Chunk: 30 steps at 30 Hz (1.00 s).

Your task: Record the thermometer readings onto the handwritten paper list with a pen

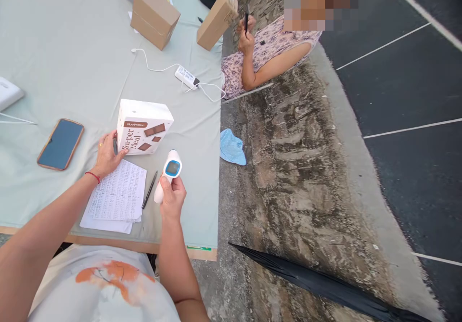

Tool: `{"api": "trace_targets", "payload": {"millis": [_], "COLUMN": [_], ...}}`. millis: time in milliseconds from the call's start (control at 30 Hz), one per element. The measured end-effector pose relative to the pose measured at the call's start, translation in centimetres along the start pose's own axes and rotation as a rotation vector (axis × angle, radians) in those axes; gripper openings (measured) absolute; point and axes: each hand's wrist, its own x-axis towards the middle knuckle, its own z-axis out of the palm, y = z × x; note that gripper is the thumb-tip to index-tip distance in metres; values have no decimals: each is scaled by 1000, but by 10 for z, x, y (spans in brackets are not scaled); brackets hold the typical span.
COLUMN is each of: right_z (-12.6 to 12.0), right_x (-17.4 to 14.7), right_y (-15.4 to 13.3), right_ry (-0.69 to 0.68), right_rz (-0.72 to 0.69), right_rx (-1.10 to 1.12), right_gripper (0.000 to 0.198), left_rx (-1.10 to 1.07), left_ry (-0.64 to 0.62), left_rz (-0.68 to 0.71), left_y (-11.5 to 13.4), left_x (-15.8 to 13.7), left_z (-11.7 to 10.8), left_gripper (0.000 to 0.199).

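My right hand (173,197) is closed around the handle of a white infrared thermometer (172,167), its blue-rimmed screen facing up at me. With the thumb low at the front and fingers along the left side, my left hand (106,157) grips the lower left corner of a white NutriMotion "Su-per Meal" box (144,127). The box stands upright on the cloth-covered table. Something dark grey shows between that hand and the box; I cannot make it out. Handwritten sheets (117,192) lie below the left hand, and a black pen (149,190) lies between the papers and the thermometer.
A phone (60,144) lies at left. Farther back are two cardboard boxes (153,16) (216,19) and a white power strip (186,77) with cables. Beyond the table's right edge sits a person (267,55) holding a phone. A blue cloth (233,147) and folded black umbrella (306,283) are at right.
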Motion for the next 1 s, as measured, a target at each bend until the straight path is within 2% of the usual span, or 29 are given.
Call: {"api": "trace_targets", "payload": {"millis": [133,233,367,467,533,600,733,800,900,1000], "right_z": [-19,-40,-70,-82,-80,-69,-37,-27,-28,-40], "right_x": [12,26,39,41,39,34,24,22,24,26], "right_y": [17,37,62,72,73,74,78,80,79,77], "right_ry": [47,165,216,233,257,212,-59,-130,-156,-167], "right_rz": [-27,-27,-16,-115,-223,-268,-144,-132,-192,-228], "right_rx": [-150,-413,-768,-881,-867,-804,-764,-790,-731,-556], "right_gripper": [57,62,51,41,36,32,38,42,41,40], "left_rx": [28,48,57,58,56,58,78,86,118,154], "left_ry": [-38,-64,-77,-61,-52,-53,-78,-130,-144,-18], "left_rz": [-11,-11,-13,-14,-10,-4,11,18,16,16], "left_y": [3,4,5,5,6,8,9,9,10,17], "left_x": [2,3,5,5,4,4,7,9,3,-18], "left_z": [-3,-3,-3,-2,-2,-2,-4,-9,-19,-27], "left_gripper": [73,75,75,73,72,71,69,69,68,56]}}
